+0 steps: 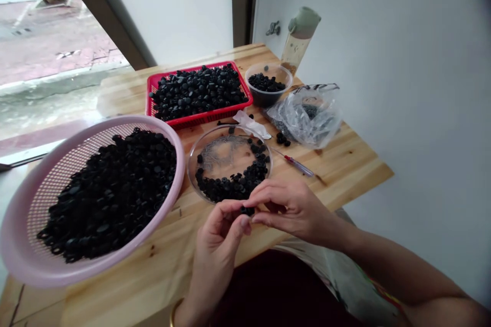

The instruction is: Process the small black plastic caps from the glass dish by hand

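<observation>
Between my two hands, just in front of the clear round dish, is a small black round part point(247, 210). My left hand point(222, 232) pinches it between thumb and fingers. From the right, the fingertips of my right hand point(289, 209) meet at the same part, thumb and fingers pressed close; whether they grip the part or something tiny on it is hidden. The clear dish point(191, 166) holds many similar black parts along its near and right side, with thin silvery wire-like pieces point(220, 152) toward its back left.
A pink basket point(174, 163) heaped with black parts stands left, a red basket point(199, 118) of black pieces behind. Further right are a plastic bowl point(287, 82), a bottle point(299, 41), a plastic bag point(316, 117), a screwdriver point(299, 165) and white tissue point(252, 125) on the wooden table point(345, 163).
</observation>
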Motion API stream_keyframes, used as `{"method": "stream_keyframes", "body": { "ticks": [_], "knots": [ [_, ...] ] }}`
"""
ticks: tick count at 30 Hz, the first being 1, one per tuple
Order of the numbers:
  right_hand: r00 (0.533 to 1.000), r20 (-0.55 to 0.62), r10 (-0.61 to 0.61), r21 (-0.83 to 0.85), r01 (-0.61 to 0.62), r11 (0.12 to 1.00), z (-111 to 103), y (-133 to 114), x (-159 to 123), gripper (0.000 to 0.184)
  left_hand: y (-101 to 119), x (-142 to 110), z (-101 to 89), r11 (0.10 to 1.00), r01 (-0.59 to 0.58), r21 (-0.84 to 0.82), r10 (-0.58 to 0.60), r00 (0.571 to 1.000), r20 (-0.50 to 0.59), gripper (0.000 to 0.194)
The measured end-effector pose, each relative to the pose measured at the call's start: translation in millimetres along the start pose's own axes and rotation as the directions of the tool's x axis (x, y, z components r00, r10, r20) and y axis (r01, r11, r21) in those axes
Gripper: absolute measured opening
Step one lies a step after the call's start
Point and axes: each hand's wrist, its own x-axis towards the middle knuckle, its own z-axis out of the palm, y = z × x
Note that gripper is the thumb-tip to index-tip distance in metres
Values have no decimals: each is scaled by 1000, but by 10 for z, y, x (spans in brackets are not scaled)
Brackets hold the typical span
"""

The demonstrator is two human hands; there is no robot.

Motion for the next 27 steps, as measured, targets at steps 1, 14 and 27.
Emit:
{"method": "stream_keyframes", "body": {
  "ticks": [1,14,27],
  "knots": [
    [1000,-2,2,-2,-2,1000,3,-4,-6,15,7,4,-11,1000,-11,3,11,1000,7,21],
    [953,34,301,395,-289,872,57,91,9,22,-61,-7,-91,991,33,-127,-27,998,51,18],
    [810,109,576,798,-417,436,244,272,-89,32,154,9,133,993,-109,-37,108,994,-20,12]
  ]
}}
